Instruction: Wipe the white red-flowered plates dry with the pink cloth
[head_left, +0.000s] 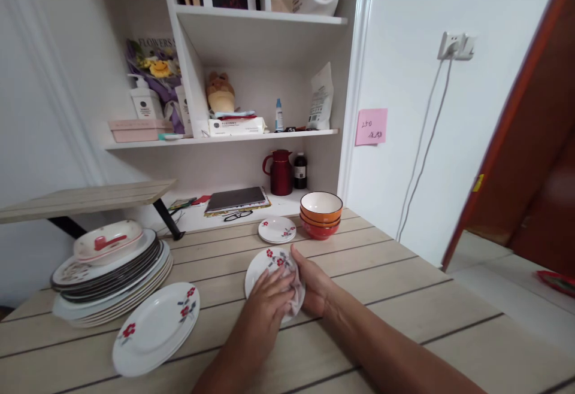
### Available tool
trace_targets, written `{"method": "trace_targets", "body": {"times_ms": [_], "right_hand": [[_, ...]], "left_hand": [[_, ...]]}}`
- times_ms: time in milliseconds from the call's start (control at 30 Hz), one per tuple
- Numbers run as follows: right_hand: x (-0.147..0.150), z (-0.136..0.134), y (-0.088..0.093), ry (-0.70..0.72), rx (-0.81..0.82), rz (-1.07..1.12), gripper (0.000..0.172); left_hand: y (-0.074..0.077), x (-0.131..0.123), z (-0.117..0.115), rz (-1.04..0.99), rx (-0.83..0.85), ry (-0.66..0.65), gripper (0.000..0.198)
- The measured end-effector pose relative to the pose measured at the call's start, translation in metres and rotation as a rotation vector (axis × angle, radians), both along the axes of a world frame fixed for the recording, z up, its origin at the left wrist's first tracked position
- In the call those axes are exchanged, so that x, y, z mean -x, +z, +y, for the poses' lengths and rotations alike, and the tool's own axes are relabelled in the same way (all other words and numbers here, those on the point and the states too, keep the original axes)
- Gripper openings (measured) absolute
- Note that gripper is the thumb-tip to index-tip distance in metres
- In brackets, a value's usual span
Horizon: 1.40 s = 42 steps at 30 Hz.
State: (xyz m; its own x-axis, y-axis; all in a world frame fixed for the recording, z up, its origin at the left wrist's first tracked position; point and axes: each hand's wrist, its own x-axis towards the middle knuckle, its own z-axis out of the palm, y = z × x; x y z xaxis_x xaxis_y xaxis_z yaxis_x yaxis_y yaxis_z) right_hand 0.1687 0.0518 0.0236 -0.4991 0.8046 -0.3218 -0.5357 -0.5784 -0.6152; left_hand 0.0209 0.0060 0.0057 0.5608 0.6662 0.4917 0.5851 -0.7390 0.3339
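Note:
A small white plate (256,269) with red flowers and grey leaves is held tilted above the wooden table. My right hand (313,283) grips its right edge, thumb up along the rim. My left hand (269,301) lies over the plate's face, pressing a crumpled pale cloth (296,301) against it; part of the cloth is hidden under the fingers. Just behind is a short stack of small flowered plates (277,230). Right of that stand stacked bowls (320,217), orange above and red below. Larger flowered plates (155,328) lie at the left front.
A tall pile of plates (112,286) topped by a dish with a red spoon stands at left, by a raised wooden stand (90,199). Behind are a laptop (236,199), glasses (238,216), a red jug (281,172) and a dark bottle (300,171). Shelves rise above.

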Motion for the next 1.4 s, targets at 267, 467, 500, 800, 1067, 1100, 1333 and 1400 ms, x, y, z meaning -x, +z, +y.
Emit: {"method": "trace_targets", "body": {"times_ms": [267, 467, 500, 800, 1067, 1100, 1333, 1400], "right_hand": [[-0.035, 0.013, 0.013, -0.186, -0.055, 0.040, 0.039], [-0.026, 0.005, 0.008, -0.026, -0.075, 0.093, 0.038], [-0.022, 0.002, 0.007, -0.008, -0.072, 0.085, 0.038], [-0.027, 0.010, 0.005, -0.287, 0.043, -0.049, 0.029], [0.000, -0.006, 0.001, -0.051, 0.043, 0.040, 0.035], [0.003, -0.008, 0.001, -0.030, 0.051, 0.049, 0.039], [0.001, -0.006, -0.003, 0.003, 0.014, 0.031, 0.039], [0.001, -0.006, -0.005, -0.005, -0.009, 0.036, 0.034]], "left_hand": [[-0.001, 0.021, 0.007, 0.124, 0.086, 0.296, 0.042], [-0.009, 0.035, 0.018, -0.159, 0.103, 0.387, 0.051], [-0.008, 0.036, 0.017, -0.215, 0.122, 0.415, 0.049], [0.001, 0.040, 0.013, -0.477, 0.139, 0.679, 0.029], [0.000, 0.019, 0.007, -0.550, 0.035, 0.387, 0.033], [-0.003, 0.017, 0.009, -0.503, 0.073, 0.370, 0.036], [-0.021, 0.015, 0.015, -0.323, 0.128, 0.555, 0.046], [-0.017, 0.015, 0.012, -0.271, 0.062, 0.626, 0.037]]}}
